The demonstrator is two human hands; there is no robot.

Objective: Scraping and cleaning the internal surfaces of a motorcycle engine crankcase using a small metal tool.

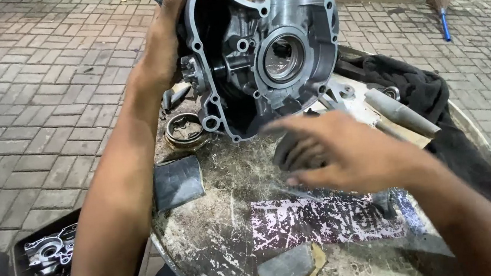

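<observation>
From the head camera, looking down: the left hand (167, 40) is wrapped around the upper left edge of a grey metal engine casing (261, 51), holding it upright and tilted on the far part of a round, badly scratched work table (219, 232). The casing's open side faces the camera, with a large round bore in its right half. The right hand (335, 150) hangs just below the casing, blurred, its fingers half spread and bent over something dark; whether it actually grips that, I cannot tell. On the table, left of the casing, sits a small round metal part (184, 129), and nearer lies a dark square patch (178, 181). A black cloth (430, 100) drapes over the right rim. A tray with another grey engine part (48, 256) stands on the brick paving at lower left.
</observation>
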